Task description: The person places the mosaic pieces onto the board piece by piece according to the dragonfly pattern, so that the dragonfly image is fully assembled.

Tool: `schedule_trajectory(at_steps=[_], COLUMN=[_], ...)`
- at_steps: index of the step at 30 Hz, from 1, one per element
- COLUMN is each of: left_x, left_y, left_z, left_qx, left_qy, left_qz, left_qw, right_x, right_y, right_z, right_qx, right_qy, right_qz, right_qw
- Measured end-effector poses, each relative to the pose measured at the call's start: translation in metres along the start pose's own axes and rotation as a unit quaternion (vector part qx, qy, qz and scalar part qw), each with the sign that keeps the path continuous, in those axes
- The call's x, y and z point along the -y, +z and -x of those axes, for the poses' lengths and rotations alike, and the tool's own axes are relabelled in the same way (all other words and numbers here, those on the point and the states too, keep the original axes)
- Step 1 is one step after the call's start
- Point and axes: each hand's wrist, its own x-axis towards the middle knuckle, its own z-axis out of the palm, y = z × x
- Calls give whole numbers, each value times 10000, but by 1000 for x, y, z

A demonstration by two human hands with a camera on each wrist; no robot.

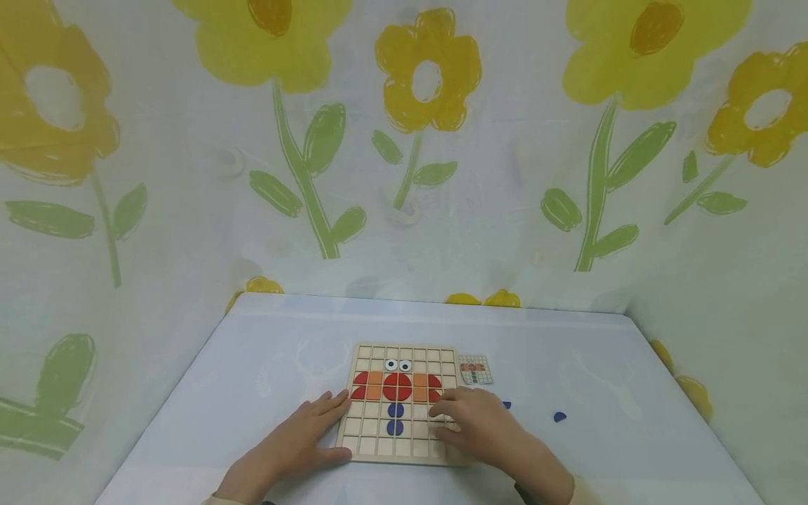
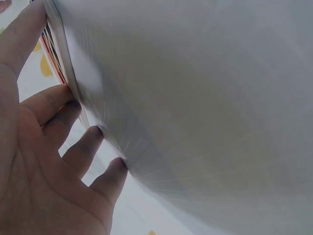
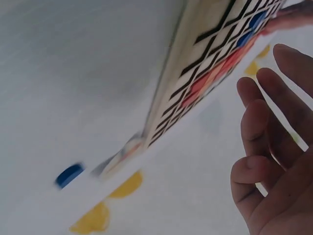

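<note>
A wooden grid board (image 1: 372, 447) lies on the table. Eye discs (image 1: 398, 365), red quarter-round pieces, orange squares (image 1: 374, 386), a red circle (image 1: 397, 386) and blue half-round pieces (image 1: 395, 418) fill some of its cells. My left hand (image 1: 303, 431) rests against the board's left edge, thumb near the lower corner; its fingertips (image 2: 117, 166) touch the side in the left wrist view. Over the right part of the board hovers my right hand (image 1: 482, 428), covering some cells. Its fingers (image 3: 255, 120) are loosely bent, and nothing shows between them in the right wrist view.
A small pattern card (image 1: 475, 369) lies by the board's upper right corner. Right of the board a loose blue half-round piece (image 1: 560, 416) lies on the white table (image 1: 606, 379); another blue piece (image 1: 507, 405) peeks out beside my right hand. Flowered cloth (image 1: 480, 210) surrounds the table.
</note>
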Motion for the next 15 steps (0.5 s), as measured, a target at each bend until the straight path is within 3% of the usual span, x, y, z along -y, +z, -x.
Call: schedule_trajectory(at_steps=[9,15], left_x=[2,1], left_y=[2,2], left_z=[-1,-1], left_qx=[46,19], left_qy=[-45,-36], left_qz=[-62,-56], left_qw=[10000,10000], right_x=[-45,-80], right_y=[-16,-23], right_z=[40,71], right_qx=[-440,-907], right_qy=[837,1159], right_qz=[403,753], right_qw=[9947,9862])
